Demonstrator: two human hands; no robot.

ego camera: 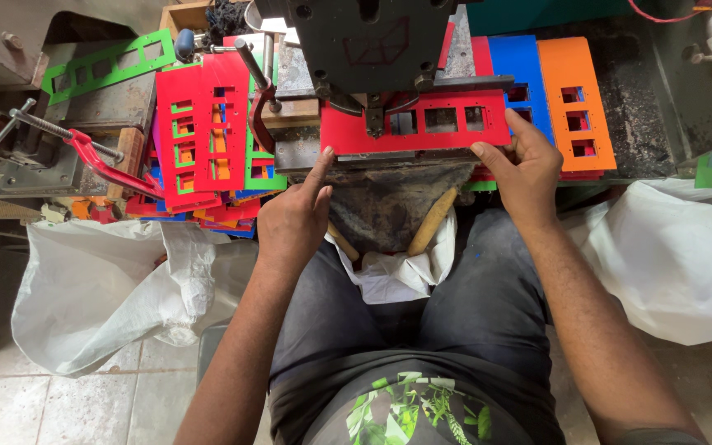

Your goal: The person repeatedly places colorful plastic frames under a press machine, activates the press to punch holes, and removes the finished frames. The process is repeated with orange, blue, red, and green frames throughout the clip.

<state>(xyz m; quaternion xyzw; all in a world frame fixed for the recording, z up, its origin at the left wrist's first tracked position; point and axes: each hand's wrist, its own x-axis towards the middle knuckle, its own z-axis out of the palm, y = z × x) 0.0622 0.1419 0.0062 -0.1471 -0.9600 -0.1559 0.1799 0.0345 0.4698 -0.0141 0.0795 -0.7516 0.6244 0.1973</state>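
- under the dark press head [370, 37] lies a red plastic sheet [422, 132] with square cut-outs, flat on the machine bed in front of the seated person.
- the left hand [294, 218] has its index fingertip on the sheet's near left corner, the other fingers curled in; it grips nothing.
- the right hand [525, 169] pinches the sheet's near right edge, thumb on top and fingers beneath, so the two hands sit well apart at either end.
- the press head covers the far part of the sheet; whether the tool touches it cannot be told, probably just above.
- left of the press head, a heap of punched sheets [208, 148] in red, green, orange and blue; a red clamp handle [100, 161] lies beside it.
- right of the press head, a blue sheet [521, 70] and an orange sheet [574, 103] side by side.
- white sacks [100, 288] flank the person's knees below the press head.
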